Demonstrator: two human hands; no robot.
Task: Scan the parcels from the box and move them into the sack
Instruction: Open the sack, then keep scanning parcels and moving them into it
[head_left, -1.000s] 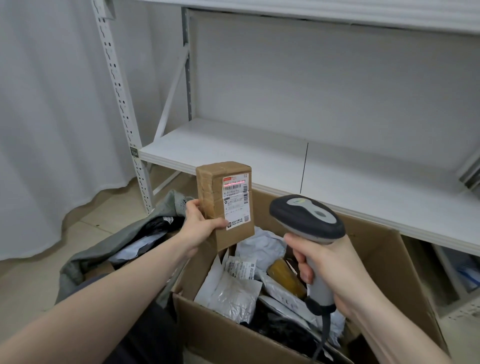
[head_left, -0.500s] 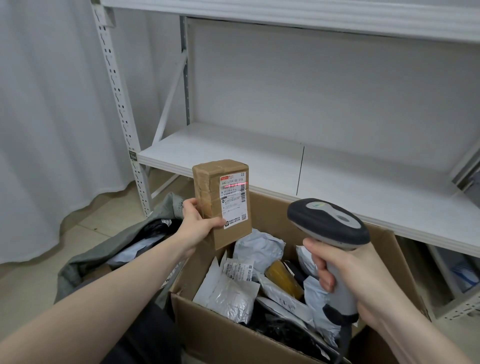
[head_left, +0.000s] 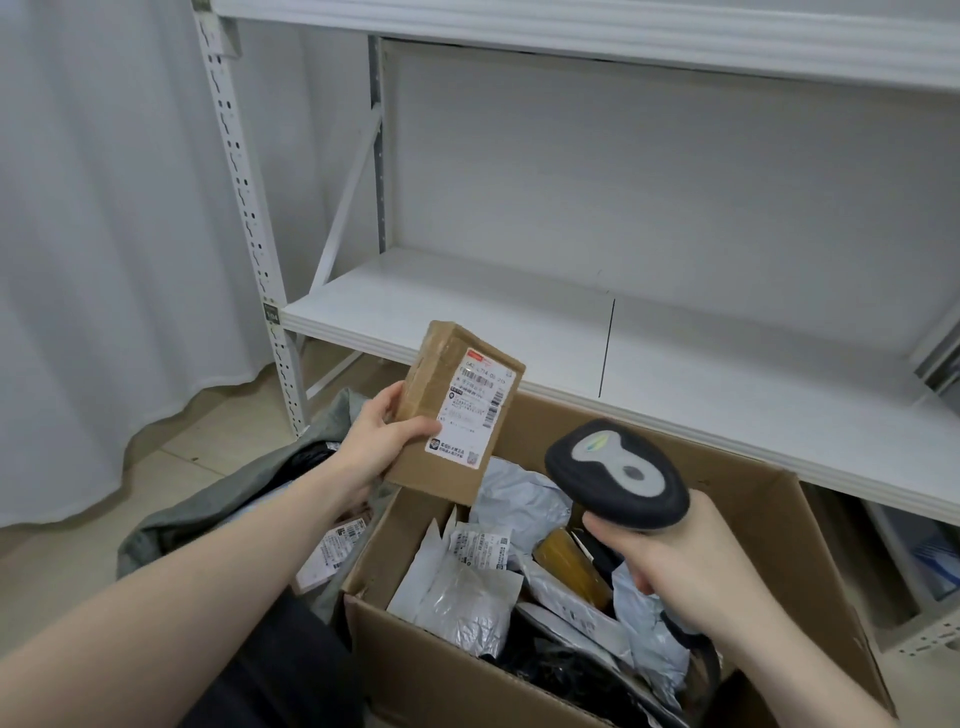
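The left hand (head_left: 382, 441) is gripping a small brown parcel (head_left: 457, 410) by its lower left edge, thumb lying across the front just beside the white shipping label (head_left: 475, 410) and fingers wrapped behind. The parcel is being held up in the air, tilted with its top leaning to the left, above the near left corner of the open cardboard box (head_left: 769, 525). The right hand (head_left: 670, 566) is closed around the handle of a barcode scanner (head_left: 615, 475), whose dark head is sitting over the box and pointing roughly toward the parcel. No red scan line is showing on the label, so whether the code is being read right now is unclear.

Judging by this, the scanning step for this one parcel is in hand or just ending, and the move to the sack is not yet made. The grey sack (head_left: 223, 499) is lying on the floor to the left of the box, mouth open, with a dark bag and a labelled packet visible inside. The box is holding plenty more: grey and silver mailer bags and a yellow-brown packet, so the task looks far from finished.

The next move probably calls for swinging the left hand leftward and down over the sack's mouth, then loosening the fingers to drop the parcel in, while the right hand is keeping the scanner clear.
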